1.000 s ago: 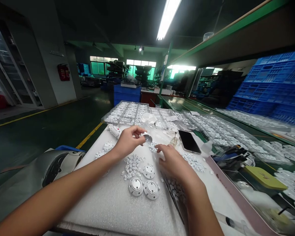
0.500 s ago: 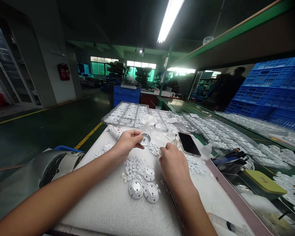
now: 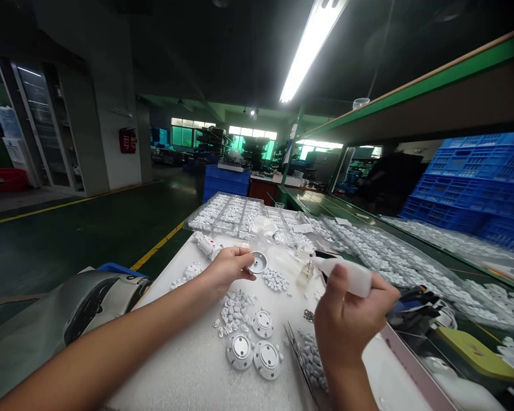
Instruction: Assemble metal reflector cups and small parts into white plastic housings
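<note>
Left hand (image 3: 229, 267): pinches a round white plastic cup (image 3: 259, 262) by its rim, above the bench (image 3: 184, 365); likely light, stiff; I'd grip the edge.
Right hand (image 3: 346, 319): clamped around a translucent white squeeze bottle (image 3: 358, 278); I judge it soft, so light pressure mid-body.

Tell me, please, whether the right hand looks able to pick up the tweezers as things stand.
Probably not right away: the right hand is wrapped around a white squeeze bottle. Otherwise the way looks free, as the tweezers lie close by with nothing seen on top.
</note>
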A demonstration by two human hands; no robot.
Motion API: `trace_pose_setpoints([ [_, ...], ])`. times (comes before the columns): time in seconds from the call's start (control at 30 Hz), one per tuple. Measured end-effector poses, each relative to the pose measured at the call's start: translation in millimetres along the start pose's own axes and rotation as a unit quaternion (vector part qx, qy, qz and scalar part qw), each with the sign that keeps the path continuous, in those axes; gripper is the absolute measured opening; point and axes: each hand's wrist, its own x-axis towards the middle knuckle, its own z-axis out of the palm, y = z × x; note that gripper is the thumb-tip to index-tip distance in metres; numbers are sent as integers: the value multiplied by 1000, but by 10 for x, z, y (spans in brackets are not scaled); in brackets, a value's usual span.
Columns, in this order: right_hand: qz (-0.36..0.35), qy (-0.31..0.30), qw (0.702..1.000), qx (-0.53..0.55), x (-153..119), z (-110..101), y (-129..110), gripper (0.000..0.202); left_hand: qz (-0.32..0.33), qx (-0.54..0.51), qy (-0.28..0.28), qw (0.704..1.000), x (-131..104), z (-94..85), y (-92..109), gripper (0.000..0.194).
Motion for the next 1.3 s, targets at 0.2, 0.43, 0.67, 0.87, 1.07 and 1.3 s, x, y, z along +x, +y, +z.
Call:
trace_pose_setpoints([
  [0.2,162,32,960,228,93,-1,-52,47,-44,-14,-32,998,-57,26,-31,10],
  [0.43,-8,86,988,130,-10,2,-95,28,-81,-33,-57,995,-129,68,16,11],
  [0.67,-111,87,985,96,-101,19,-39,21,-101,-34,-81,991,-142,80,-5,12],
  [0.87,-174,37,981,81,-99,23,-4,18,-118,-26,-93,988,-167,85,-23,10],
  [1.07,-181,32,981,68,-105,20,-25,16,-133,-25,-100,986,-180,90,-28,9],
  [1.3,-192,25,979,57,-104,15,-39,15,-136,-28,-103,985,-163,74,-48,11],
])
